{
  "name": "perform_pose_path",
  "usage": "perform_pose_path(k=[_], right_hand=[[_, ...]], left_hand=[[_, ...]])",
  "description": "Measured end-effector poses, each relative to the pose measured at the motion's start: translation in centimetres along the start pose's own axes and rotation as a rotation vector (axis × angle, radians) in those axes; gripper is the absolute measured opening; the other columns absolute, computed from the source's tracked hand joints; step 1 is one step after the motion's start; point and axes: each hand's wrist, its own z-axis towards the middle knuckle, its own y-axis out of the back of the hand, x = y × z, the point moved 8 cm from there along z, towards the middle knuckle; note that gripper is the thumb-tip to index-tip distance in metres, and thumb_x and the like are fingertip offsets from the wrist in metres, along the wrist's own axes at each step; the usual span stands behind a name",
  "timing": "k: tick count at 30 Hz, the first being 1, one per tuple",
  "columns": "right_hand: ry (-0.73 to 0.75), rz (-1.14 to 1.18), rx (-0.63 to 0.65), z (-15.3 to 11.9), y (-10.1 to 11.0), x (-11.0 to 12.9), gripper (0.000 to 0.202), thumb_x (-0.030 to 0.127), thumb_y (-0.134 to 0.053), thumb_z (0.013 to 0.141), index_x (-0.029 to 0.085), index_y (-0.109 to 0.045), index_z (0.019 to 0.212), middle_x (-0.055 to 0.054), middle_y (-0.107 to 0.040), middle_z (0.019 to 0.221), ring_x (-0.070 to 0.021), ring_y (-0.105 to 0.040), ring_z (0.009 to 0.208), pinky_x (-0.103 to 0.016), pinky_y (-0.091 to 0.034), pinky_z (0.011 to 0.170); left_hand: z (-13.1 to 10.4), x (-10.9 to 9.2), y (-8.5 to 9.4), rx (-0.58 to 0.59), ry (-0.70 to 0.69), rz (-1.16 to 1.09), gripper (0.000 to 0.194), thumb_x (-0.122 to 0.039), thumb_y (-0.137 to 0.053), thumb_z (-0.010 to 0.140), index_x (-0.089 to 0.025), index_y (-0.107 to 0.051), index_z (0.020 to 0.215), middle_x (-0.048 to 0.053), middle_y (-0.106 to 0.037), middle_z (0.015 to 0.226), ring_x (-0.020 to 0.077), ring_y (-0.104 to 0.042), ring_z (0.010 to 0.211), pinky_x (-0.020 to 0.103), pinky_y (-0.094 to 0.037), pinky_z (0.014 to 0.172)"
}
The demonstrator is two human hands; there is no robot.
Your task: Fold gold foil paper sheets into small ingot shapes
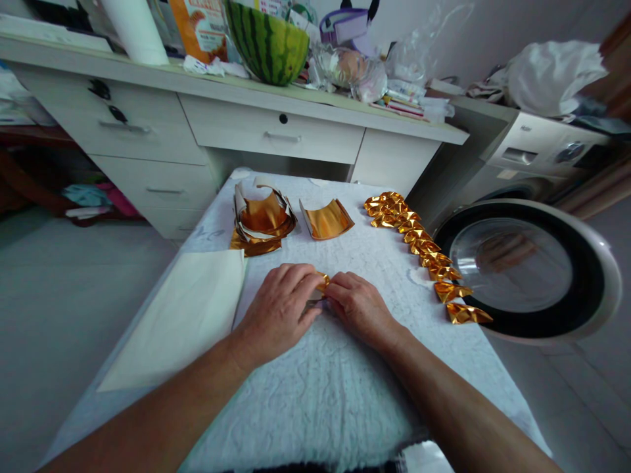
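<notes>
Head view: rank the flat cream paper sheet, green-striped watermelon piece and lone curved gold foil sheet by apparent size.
1. Cream paper sheet
2. Green-striped watermelon piece
3. Lone curved gold foil sheet

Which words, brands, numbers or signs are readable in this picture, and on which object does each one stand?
"Haier": small, on the front panel of the washing machine.
Orange packet: printed characters, too blurred to read.
Table cover: grey script-like marks at its left edge, not readable.
Any other print is too small or blurred.
</notes>
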Motion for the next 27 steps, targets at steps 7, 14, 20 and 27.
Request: perform_pose_path(k=[7,14,20,27], right_hand=[[-0.014,0.023,-0.008,0.1,0.4,-0.3,0.010,0.012,-0.055,0.087,0.017,-0.064,0.087,-0.006,-0.063,0.091,-0.0182,-0.052,0.087,-0.029,-0.041,0.077],[-0.013,0.048,-0.029,0.0,0.3,-0.6,0.014,0.008,-0.053,0.085,0.017,-0.063,0.087,-0.005,-0.061,0.089,-0.0180,-0.051,0.085,-0.029,-0.041,0.077],[-0.016,0.065,-0.019,0.0,0.2,-0.5,0.015,0.008,-0.053,0.085,0.017,-0.063,0.090,-0.006,-0.061,0.092,-0.0177,-0.053,0.087,-0.029,-0.041,0.078],[0.007,0.070,-0.035,-0.1,0.2,-0.5,0.015,0.007,-0.052,0.086,0.017,-0.063,0.086,-0.005,-0.061,0.089,-0.0172,-0.052,0.085,-0.028,-0.041,0.077]], left_hand=[[-0.4,2.6,0.2,-0.016,0.166,0.032,0.043,-0.015,-0.069,0.074,-0.017,-0.045,0.109,0.012,-0.052,0.115,0.0298,-0.049,0.110,0.045,-0.045,0.095],[-0.6,2.5,-0.8,0.073,0.105,0.000,0.019,-0.013,-0.061,0.081,-0.021,-0.052,0.096,0.004,-0.061,0.096,0.0240,-0.057,0.096,0.040,-0.048,0.084],[-0.8,3.1,-0.6,0.042,0.182,-0.011,0.022,-0.008,-0.056,0.082,-0.022,-0.050,0.098,0.002,-0.064,0.091,0.0210,-0.062,0.086,0.035,-0.050,0.075],[-0.8,2.0,-1.2,0.123,0.032,0.016,0.012,-0.011,-0.052,0.088,-0.020,-0.059,0.083,0.003,-0.064,0.085,0.0195,-0.061,0.086,0.033,-0.049,0.078]])
